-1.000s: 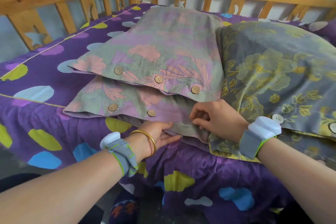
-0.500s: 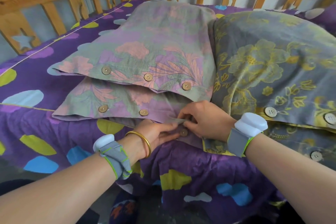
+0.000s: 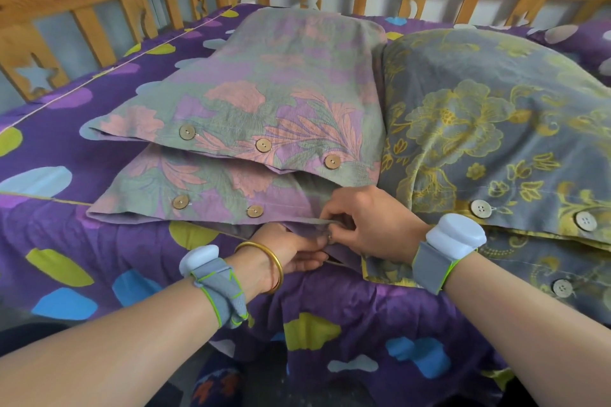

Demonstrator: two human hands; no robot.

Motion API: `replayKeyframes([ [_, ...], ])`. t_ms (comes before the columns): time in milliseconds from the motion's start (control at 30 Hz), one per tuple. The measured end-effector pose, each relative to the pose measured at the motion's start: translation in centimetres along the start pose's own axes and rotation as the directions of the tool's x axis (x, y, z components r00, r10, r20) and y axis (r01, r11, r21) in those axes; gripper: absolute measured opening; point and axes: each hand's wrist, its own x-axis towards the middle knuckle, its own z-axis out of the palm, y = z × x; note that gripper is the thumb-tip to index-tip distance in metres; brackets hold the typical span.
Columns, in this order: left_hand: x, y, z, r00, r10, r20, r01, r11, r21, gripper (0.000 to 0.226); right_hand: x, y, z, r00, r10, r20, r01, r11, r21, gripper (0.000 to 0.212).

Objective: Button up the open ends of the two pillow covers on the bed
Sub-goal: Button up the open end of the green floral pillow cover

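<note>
On the lower pink cover (image 3: pixel 211 188), at the bed's near edge, two buttons look fastened; both hands pinch its hem at the third, left hand (image 3: pixel 297 251) beneath, right hand (image 3: pixel 373 225) above (button barely visible). The upper pink cover (image 3: pixel 264 102) seems done.

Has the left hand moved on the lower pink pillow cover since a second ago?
Yes: left hand shifted right along the cover's hem, meeting the right hand.

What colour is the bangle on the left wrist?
Gold; the bangle shows clearly in the head view.
</note>
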Motion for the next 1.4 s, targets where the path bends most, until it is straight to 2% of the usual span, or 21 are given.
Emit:
replayKeyframes([
  [133,0.1,-0.1,-0.2,1.0,-0.024,-0.018,0.023,0.997,-0.075,0.008,-0.2,0.0,-0.3,0.999,0.039,0.002,-0.039,0.997,-0.065,0.017],
  [233,0.0,0.0,-0.2,1.0,-0.02,-0.019,0.019,0.996,-0.083,0.009,-0.3,-0.1,-0.3,0.998,0.061,0.007,-0.06,0.998,-0.026,0.016],
  [367,-0.1,0.0,-0.2,1.0,0.003,-0.025,-0.004,0.999,-0.042,0.011,-0.3,-0.3,-0.1,0.989,0.148,0.023,-0.15,0.971,0.187,0.016],
  [467,-0.1,0.1,-0.1,0.999,0.016,-0.036,-0.017,1.0,-0.019,0.012,-0.2,-0.4,0.0,0.949,0.299,0.1,-0.312,0.842,0.44,0.029],
  [567,-0.1,0.2,-0.1,0.999,0.019,-0.029,-0.02,1.0,-0.012,0.015,-0.1,-0.4,0.1,0.908,0.385,0.164,-0.413,0.76,0.502,0.019],
  [733,-0.2,-0.1,-0.2,0.998,0.041,-0.038,-0.042,0.999,-0.022,0.017,0.2,-0.8,0.2,0.865,0.439,0.243,-0.5,0.715,0.489,0.012],
  [867,-0.2,-0.1,-0.3,0.999,0.038,-0.036,-0.041,0.997,-0.062,0.017,0.4,-0.8,0.4,0.848,0.468,0.249,-0.528,0.705,0.474,0.012],
  [1133,-0.1,0.0,-0.5,0.999,0.036,-0.027,-0.037,0.998,-0.049,0.016,0.4,-0.8,0.6,0.86,0.436,0.267,-0.51,0.703,0.495,0.008],
  [1200,-0.1,0.1,-0.7,1.0,0.029,-0.008,-0.029,0.999,-0.037,0.017,0.3,-0.7,0.8,0.877,0.419,0.234,-0.479,0.739,0.473,0.007],
  [1300,-0.2,0.7,-0.6,0.998,-0.002,0.067,0.004,0.999,-0.034,0.012,0.2,-0.6,1.0,0.922,0.382,0.067,-0.386,0.887,0.254,0.009],
  [1400,-0.1,0.8,-0.6,0.998,-0.008,0.067,0.012,0.998,-0.059,0.011,0.1,-0.6,1.1,0.962,0.269,-0.038,-0.27,0.963,-0.012,0.011],
])
